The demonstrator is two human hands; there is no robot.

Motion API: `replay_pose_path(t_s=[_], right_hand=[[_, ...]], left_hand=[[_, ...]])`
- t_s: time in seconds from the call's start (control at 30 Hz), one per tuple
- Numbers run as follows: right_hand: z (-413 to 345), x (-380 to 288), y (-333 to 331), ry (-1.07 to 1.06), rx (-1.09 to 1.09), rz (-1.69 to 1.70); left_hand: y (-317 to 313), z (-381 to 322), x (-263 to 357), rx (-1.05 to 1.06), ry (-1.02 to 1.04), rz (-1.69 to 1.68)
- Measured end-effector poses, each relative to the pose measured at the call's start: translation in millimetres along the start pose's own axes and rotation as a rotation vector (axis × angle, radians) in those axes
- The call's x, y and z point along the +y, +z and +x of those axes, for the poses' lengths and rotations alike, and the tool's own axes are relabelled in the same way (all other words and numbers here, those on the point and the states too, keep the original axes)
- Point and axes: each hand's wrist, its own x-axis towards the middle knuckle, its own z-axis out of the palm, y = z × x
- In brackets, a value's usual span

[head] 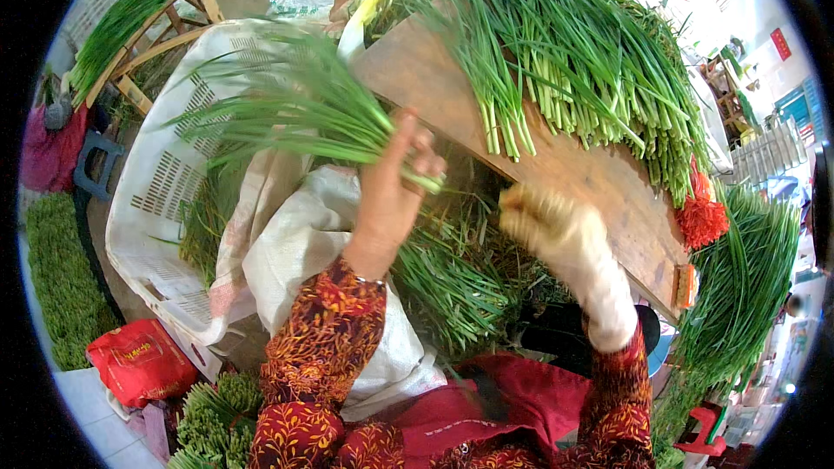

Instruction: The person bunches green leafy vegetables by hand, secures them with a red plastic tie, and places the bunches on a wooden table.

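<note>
My bare left hand (pixel 397 189) grips a loose bunch of garlic chives (pixel 319 117) near the cut ends. Their blurred leaves fan out over the white plastic crate (pixel 140 234). Off to the right, my right hand (pixel 554 221) wears a pale glove and is blurred by motion. Its fingers look curled beside the edge of the wooden board (pixel 586 182), and what they may hold cannot be made out. A small bunch of chives (pixel 498 111) lies on the board, next to a large heap of chives (pixel 586 65). Between my arms, more cut chives (pixel 456 286) lie low down.
A white woven sack (pixel 306 228) drapes from the crate over my lap. A red tassel of ties (pixel 704 221) and an orange brush-like block (pixel 685 286) sit at the board's right edge. A red bag (pixel 140 361) lies lower left, near a blue stool (pixel 98 163).
</note>
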Motion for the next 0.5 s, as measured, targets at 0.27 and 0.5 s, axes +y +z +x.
replay_pose_path(t_s=[0.27,0.5], right_hand=[[82.4,14.9,10.8,0.250,0.091,-0.493],[51.4,22.8,2.3,0.349,0.051,0.371]], left_hand=[[13.3,-5.2,-33.2,0.133,-0.199,0.138],[8.0,-10.3,-31.8,0.151,-0.217,0.186]])
